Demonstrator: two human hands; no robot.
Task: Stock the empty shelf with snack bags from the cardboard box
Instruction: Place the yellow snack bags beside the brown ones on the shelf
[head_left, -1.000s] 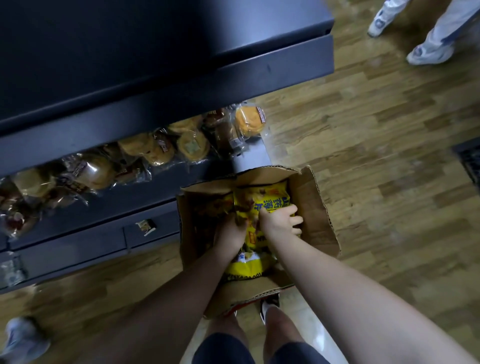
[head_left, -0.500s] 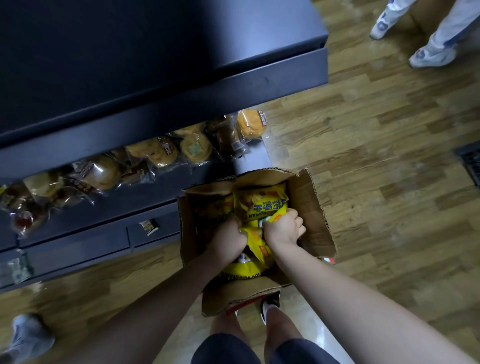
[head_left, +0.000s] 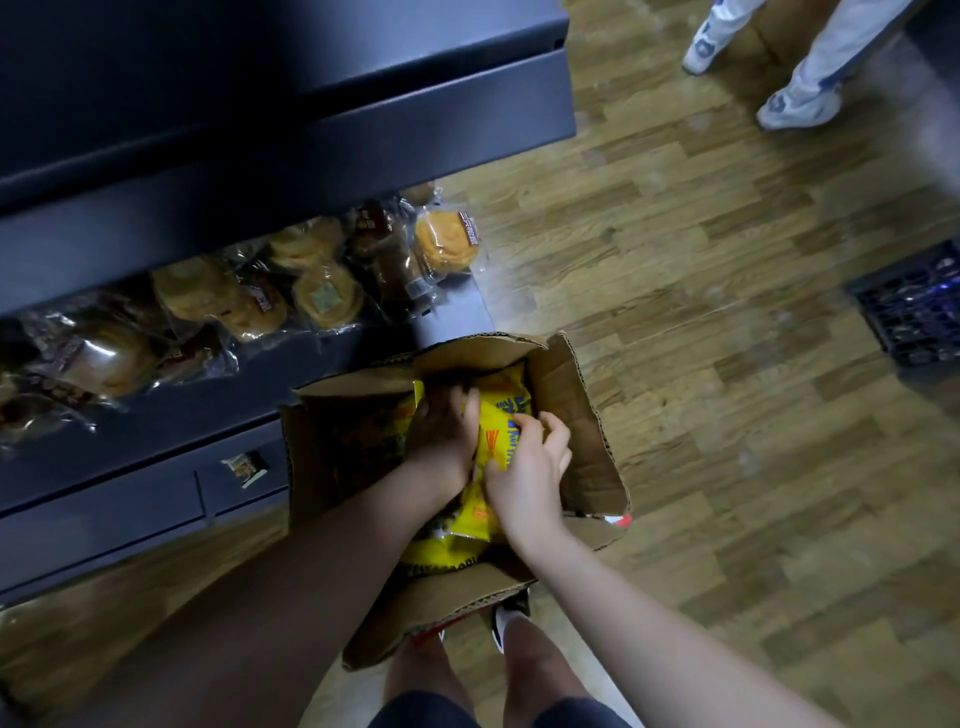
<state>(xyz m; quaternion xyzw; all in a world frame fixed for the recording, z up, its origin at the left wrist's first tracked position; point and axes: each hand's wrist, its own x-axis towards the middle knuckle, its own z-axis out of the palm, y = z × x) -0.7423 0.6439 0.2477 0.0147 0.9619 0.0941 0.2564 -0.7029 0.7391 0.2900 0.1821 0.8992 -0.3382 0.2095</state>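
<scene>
Early stage, approx. Both hands work inside the open cardboard box (head_left: 571, 415) on the floor: left hand (head_left: 441, 431) and right hand (head_left: 524, 467) each closed on the yellow snack bags (head_left: 501, 421), w/ more bags beneath. The dark top shelf (head_left: 311, 150) shows no bags (its surface is partly out of view); the lower shelf holds wrapped pastries (head_left: 322, 291). Lifting and placing remain.
</scene>
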